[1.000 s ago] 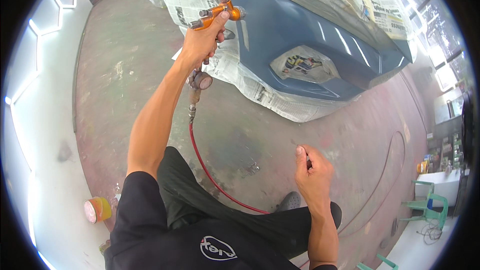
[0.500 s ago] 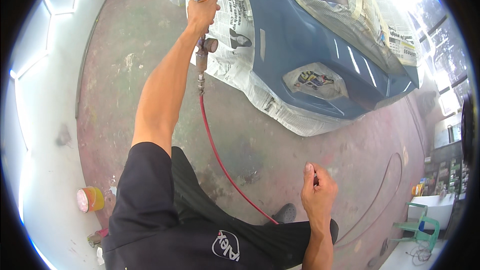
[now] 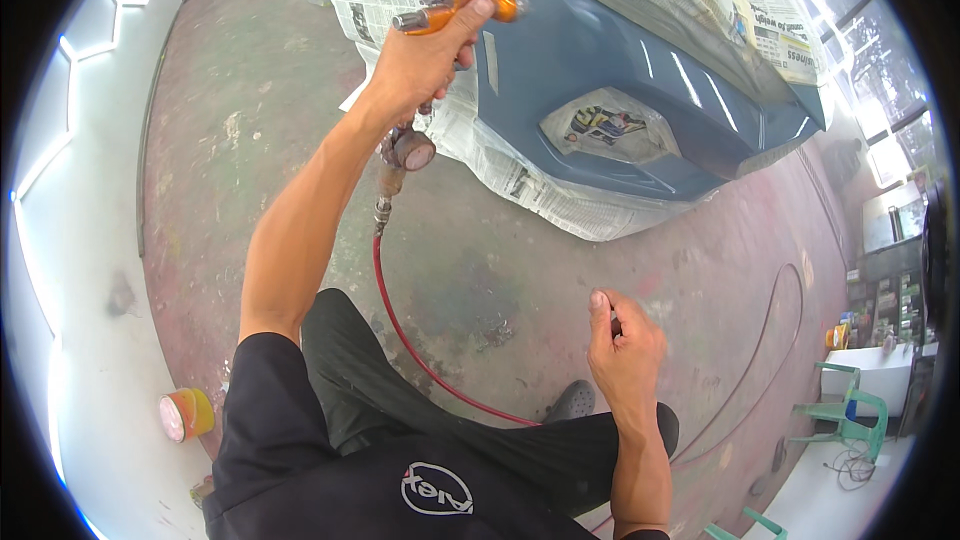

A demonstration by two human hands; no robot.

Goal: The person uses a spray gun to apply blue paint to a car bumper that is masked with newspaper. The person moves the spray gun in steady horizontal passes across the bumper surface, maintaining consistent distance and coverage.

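Observation:
My left hand (image 3: 420,70) is wrapped round the handle of an orange spray gun (image 3: 448,8), its arm stretched forward. A cup on top of the gun is partly cut off by the upper edge. Below the fist hang a round gauge (image 3: 413,150) and a metal fitting, from which a red air hose (image 3: 391,315) curves down past my legs. Beyond the gun is a blue-grey car body (image 3: 560,50), masked with newspaper (image 3: 540,195) and clear film. Lower right, my right hand (image 3: 630,348) is closed, thumb up; something dark shows between its fingers, too small to name.
A white wall with light strips (image 3: 70,145) runs along the left, with a yellow paint bucket (image 3: 188,414) at its foot. More hose (image 3: 770,340) loops over the stained floor (image 3: 250,170) at right. A green plastic chair (image 3: 850,410) and shelves (image 3: 890,310) stand far right.
My left hand has moved the spray gun rightward and nearer, over the car body's edge. The whole view has shifted slightly. My right hand stays closed.

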